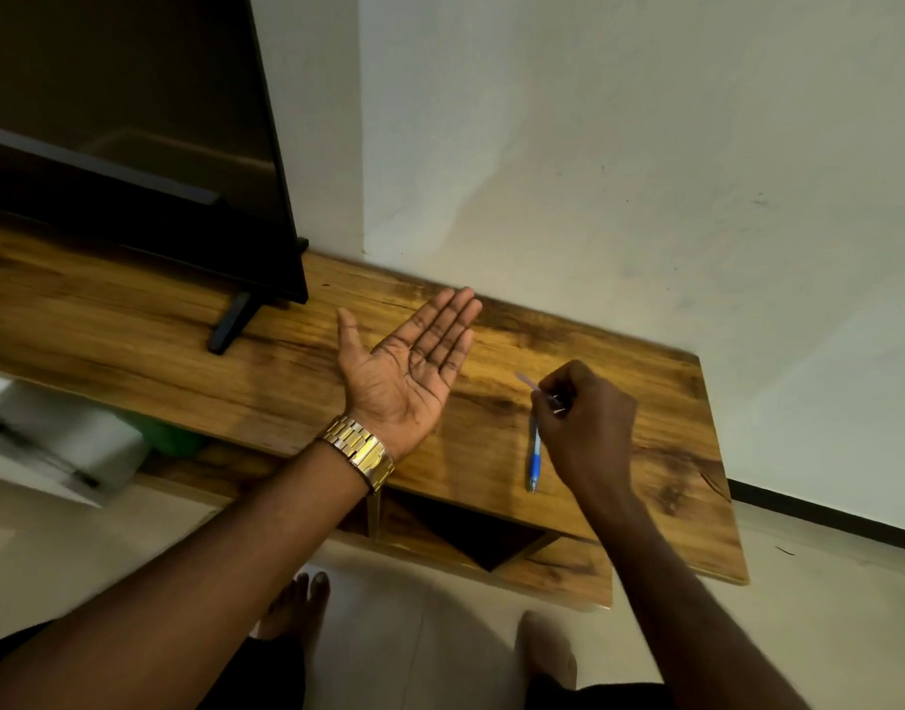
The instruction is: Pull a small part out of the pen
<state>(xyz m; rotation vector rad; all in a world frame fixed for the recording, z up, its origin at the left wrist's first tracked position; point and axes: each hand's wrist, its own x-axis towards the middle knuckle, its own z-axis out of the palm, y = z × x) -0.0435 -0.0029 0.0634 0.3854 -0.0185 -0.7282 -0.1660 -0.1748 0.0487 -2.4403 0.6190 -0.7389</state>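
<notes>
Plainly, the left hand (406,374) is held palm up above the wooden stand (132,320), its fingers straight and together, the thumb spread, and nothing is held in it. A gold watch (359,450) is worn on that wrist. The right hand (586,427) is curled, knuckles up, just beside it to the right; a small pale, blurred piece (528,381) is pinched in its fingers, though what that piece is cannot be told. A blue pen (533,461) is seen lying on the stand's top, its upper end hidden under the right hand. Whether the pen is touched cannot be told. A dark television (132,120) stands on the stand's left part, against the white wall (645,146).
</notes>
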